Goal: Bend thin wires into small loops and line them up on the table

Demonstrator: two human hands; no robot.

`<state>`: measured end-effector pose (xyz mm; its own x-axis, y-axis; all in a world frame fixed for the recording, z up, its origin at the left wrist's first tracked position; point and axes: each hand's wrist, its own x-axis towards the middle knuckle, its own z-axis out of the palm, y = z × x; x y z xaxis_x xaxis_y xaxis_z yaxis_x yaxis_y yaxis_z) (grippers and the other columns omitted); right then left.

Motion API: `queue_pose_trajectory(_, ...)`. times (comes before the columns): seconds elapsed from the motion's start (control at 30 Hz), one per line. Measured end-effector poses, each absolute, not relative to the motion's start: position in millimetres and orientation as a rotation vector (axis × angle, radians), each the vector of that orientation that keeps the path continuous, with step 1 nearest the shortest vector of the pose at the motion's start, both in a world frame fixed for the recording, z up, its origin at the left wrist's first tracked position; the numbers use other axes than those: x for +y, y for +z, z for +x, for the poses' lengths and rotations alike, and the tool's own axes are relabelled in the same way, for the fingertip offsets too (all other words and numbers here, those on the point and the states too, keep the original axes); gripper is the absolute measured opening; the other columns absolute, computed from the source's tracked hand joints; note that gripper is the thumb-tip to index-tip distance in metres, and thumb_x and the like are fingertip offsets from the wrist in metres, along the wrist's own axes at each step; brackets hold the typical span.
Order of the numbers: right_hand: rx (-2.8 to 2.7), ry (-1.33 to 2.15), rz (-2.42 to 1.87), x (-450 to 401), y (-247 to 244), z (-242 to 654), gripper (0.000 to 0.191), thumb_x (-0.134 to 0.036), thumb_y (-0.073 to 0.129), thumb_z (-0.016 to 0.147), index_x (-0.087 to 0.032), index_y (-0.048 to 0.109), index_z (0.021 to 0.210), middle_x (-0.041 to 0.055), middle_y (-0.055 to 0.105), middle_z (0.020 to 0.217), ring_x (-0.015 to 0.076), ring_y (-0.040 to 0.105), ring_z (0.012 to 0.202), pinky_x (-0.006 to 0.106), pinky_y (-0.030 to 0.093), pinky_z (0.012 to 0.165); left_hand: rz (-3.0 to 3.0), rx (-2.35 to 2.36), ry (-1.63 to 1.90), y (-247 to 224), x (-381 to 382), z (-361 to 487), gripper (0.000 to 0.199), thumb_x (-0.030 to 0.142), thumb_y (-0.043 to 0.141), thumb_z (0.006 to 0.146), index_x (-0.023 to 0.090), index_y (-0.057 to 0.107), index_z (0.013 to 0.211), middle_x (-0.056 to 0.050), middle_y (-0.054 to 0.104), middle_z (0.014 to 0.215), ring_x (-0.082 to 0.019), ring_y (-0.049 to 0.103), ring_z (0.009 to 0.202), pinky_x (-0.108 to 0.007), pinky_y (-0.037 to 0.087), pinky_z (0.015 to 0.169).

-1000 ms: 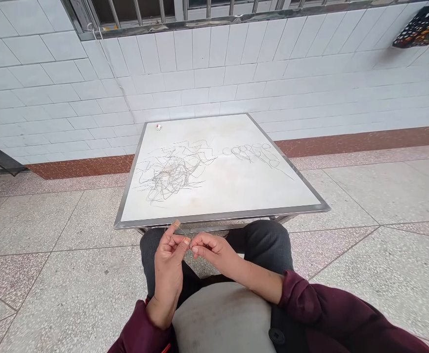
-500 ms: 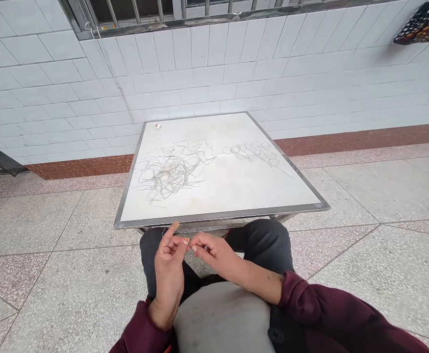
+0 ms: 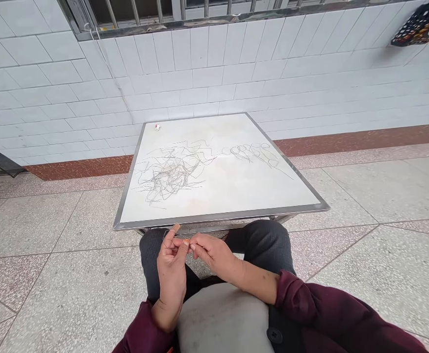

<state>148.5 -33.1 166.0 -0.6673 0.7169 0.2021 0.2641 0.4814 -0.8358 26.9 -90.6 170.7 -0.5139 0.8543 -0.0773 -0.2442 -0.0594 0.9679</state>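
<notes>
My left hand [image 3: 172, 274] is raised over my lap, in front of the table's near edge. Its thumb and a finger pinch a thin wire [image 3: 164, 236], while the index finger, wrapped at the tip in tan tape, points up. From the right, my right hand [image 3: 217, 257] meets it, thumb and fingertips closed on the same wire beside the left thumb. Most of that wire is hidden by the fingers. On the white table [image 3: 243, 191] lies a loose tangle of thin dark wires [image 3: 170, 171]. Several wires bent into loops [image 3: 251, 153] lie in a row to the right.
A small white and red object [image 3: 157, 127] sits at the table's far left corner. The table has a grey metal rim and stands near a white tiled wall [image 3: 207, 73] with a barred window above. A patterned dark bag [image 3: 420, 27] hangs at the upper right.
Both hands have shifted slightly right and down in the view, still pinching the wire together. The wires on the table look unchanged.
</notes>
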Motion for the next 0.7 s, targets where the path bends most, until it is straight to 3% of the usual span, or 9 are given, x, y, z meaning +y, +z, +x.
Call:
queue_pose_trajectory(0.23, -2.281, 1.107, -0.853, -29.9, 165.0, 161.6, 0.014, -0.019, 0.041, 0.094, -0.022, 0.055, 0.091, -0.0024, 0.06, 0.071, 0.014, 0.056, 0.072, 0.027, 0.043, 0.069, 0.714, 1.458, 1.711, 171.2, -90.8, 17.9, 0.047, 0.028, 0.066, 0.081, 0.022, 0.055, 0.126, 0.004, 0.057, 0.075, -0.009, 0.053, 0.065, -0.024, 0.045, 0.076)
queue_pose_trajectory(0.43, -2.081, 1.147, -0.875, -25.2, 176.8, 163.0, 0.017, -0.029, 0.052, 0.09, -0.021, 0.054, 0.105, 0.0058, 0.063, 0.097, 0.0166, 0.058, 0.086, 0.03, 0.048, 0.074, 0.887, 1.511, 1.523, 178.2, -92.9, 22.3, 0.064, 0.031, 0.064, 0.082, 0.022, 0.038, 0.14, 0.004, 0.055, 0.072, -0.011, 0.052, 0.065, -0.025, 0.045, 0.069)
queue_pose_trajectory(0.6, -1.918, 1.228, -0.839, -24.1, 182.6, 157.5, 0.024, -0.022, 0.057, 0.085, -0.022, 0.056, 0.109, 0.0024, 0.065, 0.09, 0.0133, 0.061, 0.075, 0.026, 0.05, 0.067, 1.056, 1.537, 1.319, 176.5, -99.5, 29.3, 0.062, 0.035, 0.062, 0.084, 0.023, 0.04, 0.14, 0.003, 0.058, 0.074, -0.012, 0.052, 0.067, -0.024, 0.044, 0.067)
queue_pose_trajectory(0.7, -1.932, 1.131, -0.822, -23.9, 180.2, 157.0, 0.02, -0.019, 0.054, 0.086, -0.022, 0.06, 0.104, 0.0033, 0.066, 0.092, 0.0146, 0.062, 0.081, 0.028, 0.051, 0.071, 1.065, 1.494, 1.309, 172.2, -100.1, 29.8, 0.062, 0.035, 0.061, 0.084, 0.024, 0.038, 0.141, 0.002, 0.059, 0.076, -0.012, 0.054, 0.068, -0.024, 0.044, 0.066)
